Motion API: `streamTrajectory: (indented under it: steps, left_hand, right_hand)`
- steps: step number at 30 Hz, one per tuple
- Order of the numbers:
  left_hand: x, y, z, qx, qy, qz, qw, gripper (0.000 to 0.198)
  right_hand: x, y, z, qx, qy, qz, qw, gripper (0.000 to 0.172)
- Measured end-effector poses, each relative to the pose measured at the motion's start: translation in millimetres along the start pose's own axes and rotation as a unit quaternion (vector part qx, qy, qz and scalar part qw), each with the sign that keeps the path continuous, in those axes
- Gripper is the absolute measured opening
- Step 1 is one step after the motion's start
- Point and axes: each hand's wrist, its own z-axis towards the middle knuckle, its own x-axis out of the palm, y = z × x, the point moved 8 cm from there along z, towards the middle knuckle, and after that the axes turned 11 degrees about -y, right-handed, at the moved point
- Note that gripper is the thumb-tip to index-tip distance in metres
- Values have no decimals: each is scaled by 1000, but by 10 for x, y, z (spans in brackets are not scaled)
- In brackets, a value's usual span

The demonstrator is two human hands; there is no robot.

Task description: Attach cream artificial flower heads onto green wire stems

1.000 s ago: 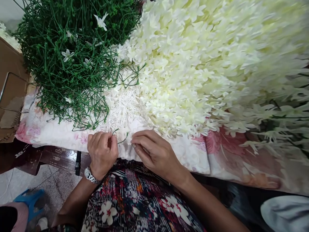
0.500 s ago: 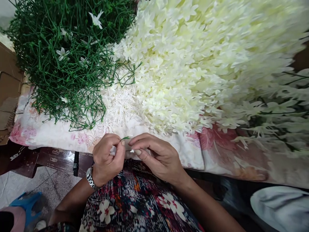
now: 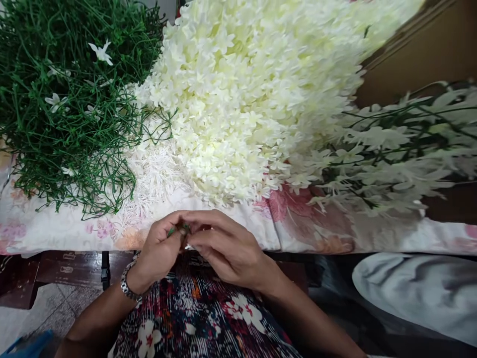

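The left hand and right hand met fingertip to fingertip just off the near edge of the bench, over a lap in a dark floral-print garment, with open room to drop back toward six o'clock. The left hand pinched a thin green plastic stem between thumb and forefinger. The right hand's fingers were folded shut against that same spot, and what they pressed was hidden. A white cotton cloth printed with pink flowers draped over the bench edge, leaving only a narrow bare strip beyond the knuckles. At twelve to one o'clock rose a soft, dense heap of cream-white artificial blossoms, its lower fringe near the hands. At ten o'clock sprawled a wiry tangle of green plastic stems, a few white flowers caught in it. Between the two, at eleven o'clock, lay a patch of fine white spiky plastic pieces. At two o'clock lay sprays of white flowers on dark green stems, with brown cardboard behind them. A metal-link wristwatch circled the left wrist, and a pale grey bundle of fabric sat at four o'clock.
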Motion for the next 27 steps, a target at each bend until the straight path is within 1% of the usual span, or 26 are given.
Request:
streamTrajectory:
  steps: [1, 3, 5, 6, 7, 9, 11, 13, 16, 18, 20, 21, 23, 25, 27]
  left_hand:
    - [-19, -17, 17, 2, -16, -1, 1000, 20]
    - [-47, -62, 51, 2, -36, 5, 999, 16]
    - [-69, -126, 91, 18, -51, 19, 998, 13]
    - [-73, -160, 111, 33, -58, 27, 997, 12]
    - [-71, -189, 128, 48, -63, 36, 996, 10]
    - [-44, -229, 154, 78, -67, 55, 993, 10]
    - [5, -249, 165, 102, -62, 77, 990, 10]
    - [52, -263, 165, 121, -55, 102, 986, 9]
    - [99, -294, 160, 142, -52, 144, 978, 8]
    - [128, -327, 161, 154, -53, 161, 973, 9]
    - [181, -354, 167, 158, -39, 161, 973, 14]
    - [218, -364, 170, 158, -24, 154, 975, 18]
    - [291, -384, 170, 157, 13, 136, 978, 23]
    - [326, -413, 160, 167, 36, 121, 978, 16]
    - [295, -429, 151, 178, 29, 115, 977, 5]
  right_hand:
    - [-78, -31, -19, 7, -19, -14, 1000, 19]
    - [-304, -111, -72, 16, -91, -77, 993, 20]
    - [-529, -212, -144, 27, -160, -199, 966, 20]
    - [-594, -268, -173, 34, -169, -261, 950, 20]
    - [-624, -319, -191, 34, -165, -309, 936, 18]
    - [-595, -415, -197, 28, -124, -362, 923, 16]
    - [-541, -466, -192, 16, -93, -375, 922, 16]
    - [-534, -463, -191, 11, -100, -368, 924, 16]
    - [-594, -390, -215, 18, -154, -310, 938, 18]
    - [-650, -383, -241, 62, -198, -223, 952, 20]
    - [-660, -427, -263, 127, -227, -107, 960, 17]
    - [-630, -454, -264, 157, -227, -46, 960, 15]
    - [-520, -487, -245, 198, -202, 58, 957, 12]
    - [-400, -502, -219, 220, -167, 129, 952, 10]
    - [-311, -515, -202, 234, -141, 167, 947, 9]
